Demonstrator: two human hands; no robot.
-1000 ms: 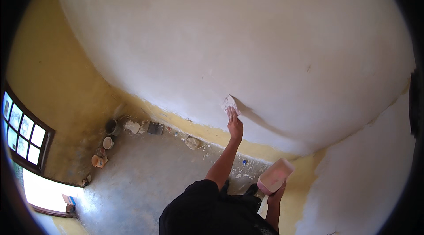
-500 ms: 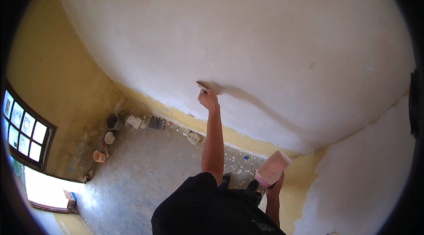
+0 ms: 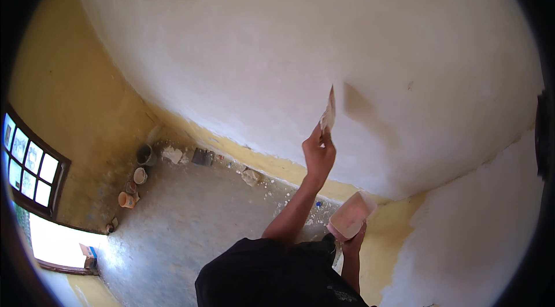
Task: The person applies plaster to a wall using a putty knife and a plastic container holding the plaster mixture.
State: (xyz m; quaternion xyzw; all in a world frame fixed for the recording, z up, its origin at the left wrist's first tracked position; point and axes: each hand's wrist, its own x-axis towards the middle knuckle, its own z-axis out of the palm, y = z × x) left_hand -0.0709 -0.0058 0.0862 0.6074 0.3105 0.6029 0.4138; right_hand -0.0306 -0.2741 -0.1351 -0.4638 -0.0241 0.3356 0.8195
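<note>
My left hand [image 3: 319, 154] grips a putty knife [image 3: 329, 112], its blade pointing up and smeared with whitish paste. The blade appears to be held off the white-coated wall [image 3: 243, 64], since its shadow lies apart from it on the right. Lower down on the right, my right hand [image 3: 355, 240] holds a pink rectangular tub [image 3: 351, 214] from beneath and the side. The tub is tilted, and pale pinkish material shows inside. My right fingers are partly hidden behind it.
A grey floor [image 3: 191, 226] spreads below, specked with white bits along the wall's foot. In the left corner stand a dark bucket [image 3: 145, 155], a pale bucket [image 3: 140, 176] and an orange container [image 3: 126, 199]. A paned window [image 3: 34, 162] is at far left.
My left hand has moved right with the putty knife, and the blade has come away from the wall and turned upward. The tub has shifted slightly left in my right hand.
</note>
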